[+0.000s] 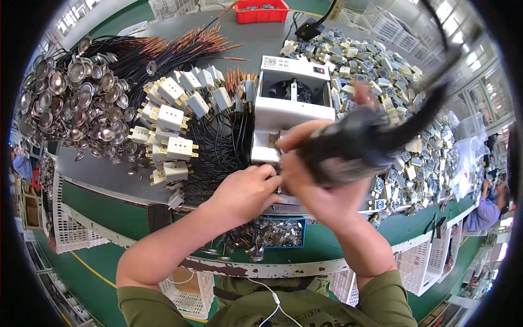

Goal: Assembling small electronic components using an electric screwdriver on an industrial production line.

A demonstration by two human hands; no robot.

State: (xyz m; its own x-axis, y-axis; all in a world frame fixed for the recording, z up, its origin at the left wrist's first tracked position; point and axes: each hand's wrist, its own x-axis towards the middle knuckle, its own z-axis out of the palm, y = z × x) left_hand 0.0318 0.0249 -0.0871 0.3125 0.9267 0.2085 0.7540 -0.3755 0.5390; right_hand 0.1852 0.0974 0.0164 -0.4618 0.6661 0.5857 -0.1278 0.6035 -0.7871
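Observation:
My right hand [332, 201] grips a black electric screwdriver [348, 141], blurred by motion, whose dark cord runs up to the upper right. Close beside it, my left hand [245, 191] is closed in a pinch at the front of a white screw feeder [294, 113]. What its fingertips hold is hidden. To the left of the feeder, pale block-shaped sockets [169, 117] with brass tabs stand stacked on bundles of black wires [218, 136]. Below my hands a blue tray [278, 231] contains small metal pieces.
Metal discs on wires [76, 92] are heaped at the far left. Many loose grey and cream socket parts [376, 71] cover the right side. A red bin [261, 12] stands at the back edge. White crates [188, 294] sit below the table. Another person [485, 212] is at the far right.

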